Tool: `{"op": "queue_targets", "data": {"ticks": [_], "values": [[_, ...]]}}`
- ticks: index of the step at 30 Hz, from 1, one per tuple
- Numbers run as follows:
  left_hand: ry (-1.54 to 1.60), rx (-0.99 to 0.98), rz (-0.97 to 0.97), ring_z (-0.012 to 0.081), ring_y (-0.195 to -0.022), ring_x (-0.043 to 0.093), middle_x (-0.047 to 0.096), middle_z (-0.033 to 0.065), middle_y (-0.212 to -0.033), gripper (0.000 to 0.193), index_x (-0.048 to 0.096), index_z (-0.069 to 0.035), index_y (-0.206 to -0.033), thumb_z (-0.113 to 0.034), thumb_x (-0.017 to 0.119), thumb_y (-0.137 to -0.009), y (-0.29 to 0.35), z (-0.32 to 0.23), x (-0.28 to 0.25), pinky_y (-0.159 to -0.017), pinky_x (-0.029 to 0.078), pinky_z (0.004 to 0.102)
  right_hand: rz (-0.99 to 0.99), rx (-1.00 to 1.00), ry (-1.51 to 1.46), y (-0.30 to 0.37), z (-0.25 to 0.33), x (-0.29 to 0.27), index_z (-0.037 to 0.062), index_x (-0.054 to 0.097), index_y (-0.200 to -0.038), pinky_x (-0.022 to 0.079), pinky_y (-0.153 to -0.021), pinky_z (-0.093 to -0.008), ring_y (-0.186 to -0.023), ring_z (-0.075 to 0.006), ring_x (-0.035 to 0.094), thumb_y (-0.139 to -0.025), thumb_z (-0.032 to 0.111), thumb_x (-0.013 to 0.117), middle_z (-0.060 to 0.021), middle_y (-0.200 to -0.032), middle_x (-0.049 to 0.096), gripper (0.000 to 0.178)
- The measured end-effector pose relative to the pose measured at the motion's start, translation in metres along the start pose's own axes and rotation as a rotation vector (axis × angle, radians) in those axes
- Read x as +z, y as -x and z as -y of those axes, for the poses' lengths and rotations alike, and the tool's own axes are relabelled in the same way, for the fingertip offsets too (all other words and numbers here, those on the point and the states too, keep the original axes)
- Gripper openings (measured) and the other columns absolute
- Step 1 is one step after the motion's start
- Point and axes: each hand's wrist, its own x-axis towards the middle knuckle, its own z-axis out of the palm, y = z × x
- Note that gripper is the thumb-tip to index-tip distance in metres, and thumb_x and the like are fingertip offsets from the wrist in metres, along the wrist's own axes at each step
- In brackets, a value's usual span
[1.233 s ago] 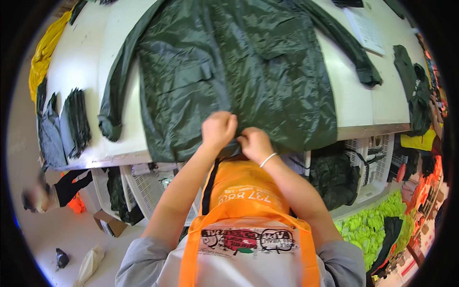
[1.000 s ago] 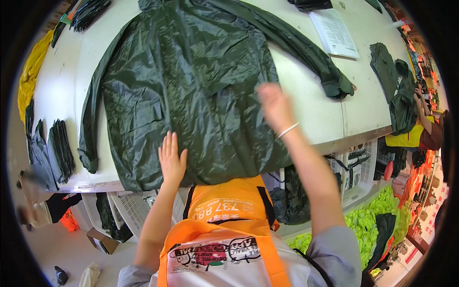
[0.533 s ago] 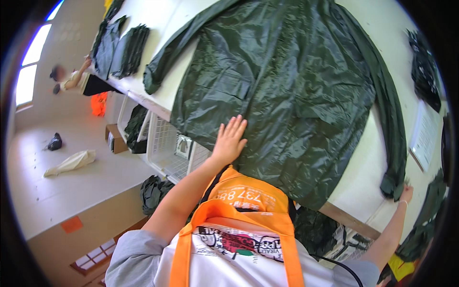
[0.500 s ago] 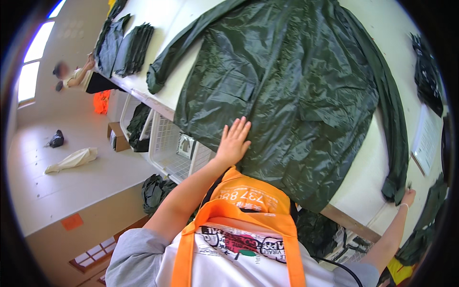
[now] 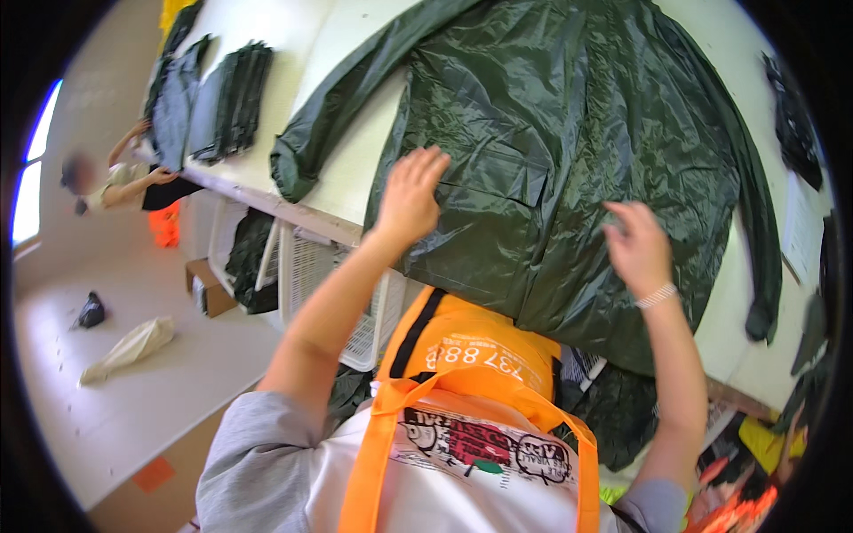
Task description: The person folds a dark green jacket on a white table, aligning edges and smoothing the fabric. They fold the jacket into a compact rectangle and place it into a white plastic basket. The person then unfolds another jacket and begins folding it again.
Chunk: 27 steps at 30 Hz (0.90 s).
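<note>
A dark green, shiny raincoat-like jacket (image 5: 569,160) lies spread on the white table, its sleeves stretched out to both sides. My left hand (image 5: 413,197) is open, with its fingers extended over the left front panel beside the flap pocket. Over the lower right front, my right hand (image 5: 640,250) is open with the fingers apart and slightly bent. Whether the right fingertips touch the fabric, I cannot tell. Neither hand grips anything. The right sleeve's cuff (image 5: 760,324) rests on the table away from my hand.
Folded dark garments (image 5: 233,102) are stacked at the far left of the table (image 5: 306,209), where a person (image 5: 129,182) stands. White plastic baskets (image 5: 298,275) and a cardboard box (image 5: 209,286) sit below its edge. A dark bundle (image 5: 791,124) lies at the far right.
My right hand has left the right cuff and come inward over the jacket front. My left hand has moved up and left from the hem. The view has shifted.
</note>
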Motion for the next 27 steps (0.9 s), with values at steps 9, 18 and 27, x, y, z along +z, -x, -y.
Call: {"op": "queue_targets", "data": {"ticks": [9,18,27], "values": [[0.262,0.158,0.035,0.0294,-0.101,0.057,0.061,0.0080,-0.110,0.023,0.063,-0.009,-0.103,-0.020,0.064,-0.082,-0.044,0.080,0.019,-0.086,0.044,0.0417,-0.132,-0.110,0.097,-0.063,0.028,0.121,0.0110,0.061,-0.097,0.052,-0.065,-0.0378,-0.078,-0.0301,0.064,-0.085,0.011,0.058,-0.0069,-0.107,0.067,0.012],[0.300,0.002,-0.151,0.0296,-0.096,0.060,0.065,0.0109,-0.101,0.035,0.065,-0.009,-0.108,-0.025,0.066,-0.077,-0.099,0.027,0.024,-0.083,0.044,0.0420,-0.174,0.652,-0.737,-0.105,0.023,0.110,0.0043,0.065,-0.086,0.039,-0.056,-0.0212,-0.062,-0.0039,0.047,-0.076,0.022,0.079,0.0051,-0.072,0.058,0.025],[0.825,-0.124,0.275,0.0254,-0.077,0.067,0.070,0.0132,-0.084,0.023,0.073,-0.006,-0.092,-0.024,0.068,-0.079,-0.139,-0.034,0.034,-0.074,0.051,0.0351,-0.219,0.245,-0.585,-0.112,0.029,0.093,0.0009,0.065,-0.088,0.045,-0.067,-0.0221,-0.070,-0.0071,0.055,-0.080,0.011,0.072,0.0005,-0.076,0.065,0.015]]}}
